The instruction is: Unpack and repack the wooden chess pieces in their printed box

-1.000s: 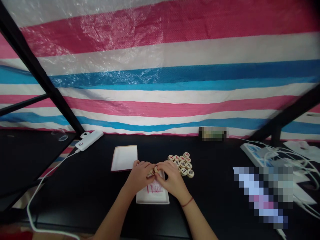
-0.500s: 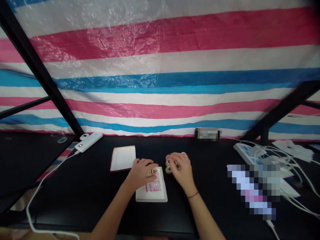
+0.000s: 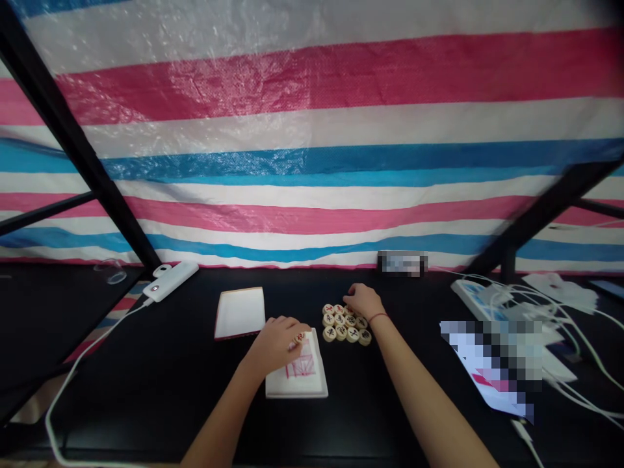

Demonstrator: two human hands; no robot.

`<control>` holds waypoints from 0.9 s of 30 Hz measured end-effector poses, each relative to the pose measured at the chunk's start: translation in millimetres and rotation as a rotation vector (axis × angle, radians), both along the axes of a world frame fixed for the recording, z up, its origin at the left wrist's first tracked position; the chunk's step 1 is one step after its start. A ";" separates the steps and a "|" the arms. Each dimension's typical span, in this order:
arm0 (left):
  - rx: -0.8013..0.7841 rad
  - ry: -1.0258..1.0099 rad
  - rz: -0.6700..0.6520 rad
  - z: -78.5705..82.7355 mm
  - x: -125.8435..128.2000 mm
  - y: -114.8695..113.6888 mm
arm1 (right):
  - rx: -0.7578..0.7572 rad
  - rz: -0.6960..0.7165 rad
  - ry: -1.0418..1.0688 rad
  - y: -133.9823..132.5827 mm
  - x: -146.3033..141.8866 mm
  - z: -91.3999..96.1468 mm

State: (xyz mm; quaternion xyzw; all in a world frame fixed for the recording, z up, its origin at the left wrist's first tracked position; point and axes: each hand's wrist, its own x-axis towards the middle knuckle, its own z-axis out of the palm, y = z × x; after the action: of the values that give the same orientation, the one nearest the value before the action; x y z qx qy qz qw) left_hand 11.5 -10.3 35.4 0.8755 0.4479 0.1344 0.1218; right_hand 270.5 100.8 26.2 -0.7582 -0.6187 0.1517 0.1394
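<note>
My left hand (image 3: 280, 341) is closed round a small stack of Chinese chess pieces (image 3: 299, 338), the end one showing a red character. It rests over the white box tray (image 3: 305, 383), which has a red line drawing in it. Just right of the tray, several round wooden Chinese chess pieces (image 3: 341, 333) lie flat in close rows, with red or black characters facing up. My right hand (image 3: 365, 300) is at the back right of these rows, fingers curled together and pointing left. Whatever is under its fingertips is hidden.
The box lid (image 3: 240, 313) lies inside-up behind the tray. A white device (image 3: 171, 281) with a cable is at the back left. On the right are a power strip (image 3: 472, 296), tangled cables and a blurred bright phone-like object (image 3: 482, 377). A small blurred object (image 3: 402, 263) stands at the back.
My right hand has moved up and right, from over the pieces to their back edge, uncovering the rows. My left hand stays over the tray with its stack.
</note>
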 end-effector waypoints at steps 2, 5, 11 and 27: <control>-0.005 -0.013 -0.007 -0.4 -0.5 -0.2 | 0.017 0.006 0.025 0.9 -1.1 4.4; -0.023 -0.015 0.001 -1.1 -0.5 0.0 | 0.100 0.048 0.088 -8.9 -6.8 14.9; -0.020 -0.014 0.028 0.1 0.2 -1.2 | 0.375 0.358 0.581 -76.3 -43.1 15.7; 0.000 -0.004 0.048 0.7 0.7 -2.9 | 0.495 0.655 0.244 -124.6 -76.8 2.9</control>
State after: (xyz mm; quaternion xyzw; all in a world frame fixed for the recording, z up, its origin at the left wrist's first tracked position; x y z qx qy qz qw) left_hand 12.2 -13.2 36.0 0.8642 0.4686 0.1391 0.1192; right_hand 193.7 -23.8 29.1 -0.4420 -0.8234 0.1235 0.3338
